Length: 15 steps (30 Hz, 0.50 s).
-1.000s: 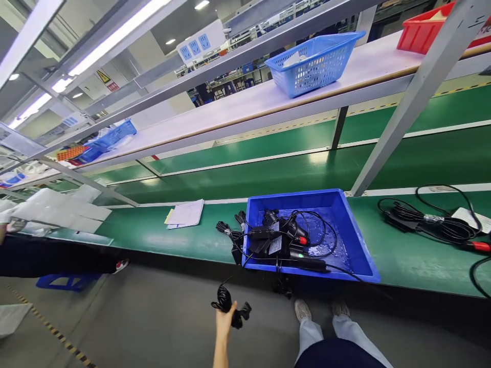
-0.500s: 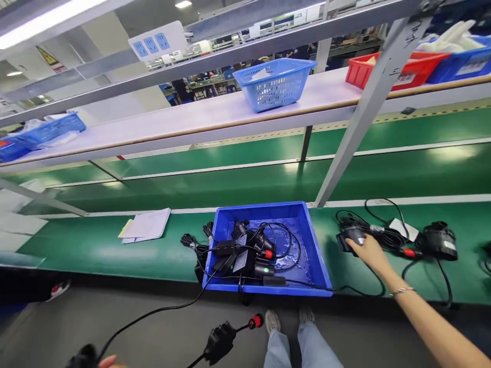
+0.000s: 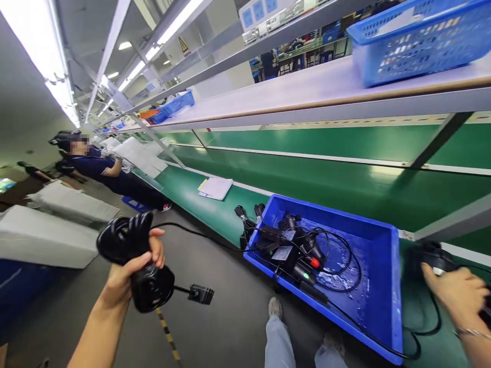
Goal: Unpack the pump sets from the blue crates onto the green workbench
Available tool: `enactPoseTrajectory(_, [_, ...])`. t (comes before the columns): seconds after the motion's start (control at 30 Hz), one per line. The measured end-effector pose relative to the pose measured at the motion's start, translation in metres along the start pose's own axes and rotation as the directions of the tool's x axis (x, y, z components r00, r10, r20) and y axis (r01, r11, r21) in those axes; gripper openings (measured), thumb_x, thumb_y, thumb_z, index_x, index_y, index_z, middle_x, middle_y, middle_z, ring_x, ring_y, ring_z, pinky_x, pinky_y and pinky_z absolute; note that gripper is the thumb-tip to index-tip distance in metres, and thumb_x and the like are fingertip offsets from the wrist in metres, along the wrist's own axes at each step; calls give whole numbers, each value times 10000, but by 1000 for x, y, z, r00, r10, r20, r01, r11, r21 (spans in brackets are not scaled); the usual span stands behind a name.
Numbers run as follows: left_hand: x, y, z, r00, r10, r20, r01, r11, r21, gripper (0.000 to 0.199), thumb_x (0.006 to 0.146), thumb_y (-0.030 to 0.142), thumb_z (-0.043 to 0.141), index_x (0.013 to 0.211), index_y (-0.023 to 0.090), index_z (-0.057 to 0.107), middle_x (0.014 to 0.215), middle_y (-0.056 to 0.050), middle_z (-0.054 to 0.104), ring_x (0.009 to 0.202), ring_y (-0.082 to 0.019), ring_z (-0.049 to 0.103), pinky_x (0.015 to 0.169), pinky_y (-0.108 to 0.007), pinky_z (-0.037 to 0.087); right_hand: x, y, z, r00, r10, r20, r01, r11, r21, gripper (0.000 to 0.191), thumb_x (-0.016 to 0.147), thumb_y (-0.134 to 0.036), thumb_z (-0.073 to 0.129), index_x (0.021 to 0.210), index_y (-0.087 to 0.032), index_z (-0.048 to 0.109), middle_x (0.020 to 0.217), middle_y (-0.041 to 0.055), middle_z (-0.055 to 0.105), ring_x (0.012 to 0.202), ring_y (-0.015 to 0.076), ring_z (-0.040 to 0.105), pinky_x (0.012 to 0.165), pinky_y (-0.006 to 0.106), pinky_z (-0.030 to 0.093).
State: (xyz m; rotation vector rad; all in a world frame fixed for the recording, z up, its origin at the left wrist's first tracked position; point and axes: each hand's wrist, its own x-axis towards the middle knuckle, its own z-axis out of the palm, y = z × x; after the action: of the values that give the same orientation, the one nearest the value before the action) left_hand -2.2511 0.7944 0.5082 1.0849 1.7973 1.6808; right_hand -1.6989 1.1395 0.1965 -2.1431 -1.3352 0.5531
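Here, black devices (image 3: pixel 297 255) inside blue bin (image 3: pixel 379 276).

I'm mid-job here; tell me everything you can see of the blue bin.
The blue bin is rectangular and open-topped, with low walls, and looks like plastic. It sits upright on the green bench, near the front edge. Black devices and cables crowd its left part, some cables lying over the rim; further right, its floor shows shiny streaks, perhaps wet. The left hand and right hand don't touch it.
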Motion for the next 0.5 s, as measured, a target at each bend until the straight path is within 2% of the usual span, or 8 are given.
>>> enactPoseTrajectory(0.07, [26, 3, -12, 988, 53, 147, -47, 998, -42, 442, 832, 352, 702, 1188, 105, 616, 674, -7, 521, 580, -142, 521, 516, -252, 504, -35, -28, -22, 986, -125, 111, 117, 990, 82, 996, 661, -877, 367, 1393, -216, 509, 1272, 414, 517, 1329, 582, 390, 1038, 749, 333])
enactPoseTrajectory(0.13, [57, 9, -20, 953, 100, 285, -75, 992, -101, 450, 841, 343, 700, 1201, 89, 611, 677, 1, 525, 575, -131, 526, 515, -238, 496, -102, -70, -34, 877, -280, 391, 190, 948, 255, 664, 716, -858, 455, 1130, -370, 631, 1033, 220, 708, 1038, 432, 667, 984, 574, 511])
enactPoseTrajectory(0.17, [74, 12, -23, 933, 114, 342, -74, 989, -127, 459, 832, 343, 708, 1204, 91, 613, 679, 7, 527, 573, -128, 527, 515, -236, 492, -145, -96, -33, 652, -396, 646, 196, 912, 361, 554, 805, -796, 516, 1103, -349, 648, 1074, 174, 724, 1028, 372, 690, 1005, 525, 527])
enactPoseTrajectory(0.23, [108, 15, -25, 893, 118, 435, -55, 986, -155, 476, 810, 343, 724, 1210, 109, 615, 692, 14, 539, 574, -127, 533, 521, -240, 486, -238, -156, -8, 208, -568, 796, 266, 816, 512, 459, 957, -650, 470, 1116, -283, 694, 1104, 112, 736, 1036, 301, 697, 970, 446, 565])
enactPoseTrajectory(0.3, [139, 12, -26, 848, 95, 521, -25, 990, -140, 487, 793, 346, 740, 1211, 131, 611, 698, 22, 551, 579, -130, 546, 532, -247, 481, -320, -220, 46, 13, -722, 692, 509, 600, 617, 312, 1047, -402, 444, 1230, -264, 656, 1215, 62, 700, 1109, 218, 658, 1002, 354, 538])
enactPoseTrajectory(0.33, [153, 9, -26, 826, 73, 559, -8, 993, -118, 492, 789, 352, 746, 1211, 141, 606, 696, 27, 556, 583, -131, 553, 543, -249, 478, -350, -251, 82, 9, -753, 658, 659, 499, 562, 281, 1041, -260, 429, 1224, -218, 638, 1191, 72, 697, 1069, 194, 661, 971, 327, 546])
enactPoseTrajectory(0.4, [176, 0, -28, 780, 22, 625, 5, 999, -41, 504, 762, 371, 771, 1185, 154, 602, 694, 31, 571, 586, -133, 558, 550, -252, 467, -384, -307, 161, 92, -725, 682, 745, 505, 436, 227, 1002, -110, 443, 1058, -135, 661, 1039, 107, 704, 921, 191, 674, 884, 334, 565])
enactPoseTrajectory(0.5, [202, -12, -37, 728, -56, 684, -26, 994, 109, 374, 743, 399, 783, 979, 157, 623, 673, 28, 568, 578, -121, 525, 537, -247, 426, -387, -365, 267, 244, -657, 713, 802, 550, 232, 91, 982, -166, 617, 1049, -121, 661, 1074, 90, 682, 957, 207, 666, 883, 394, 579])
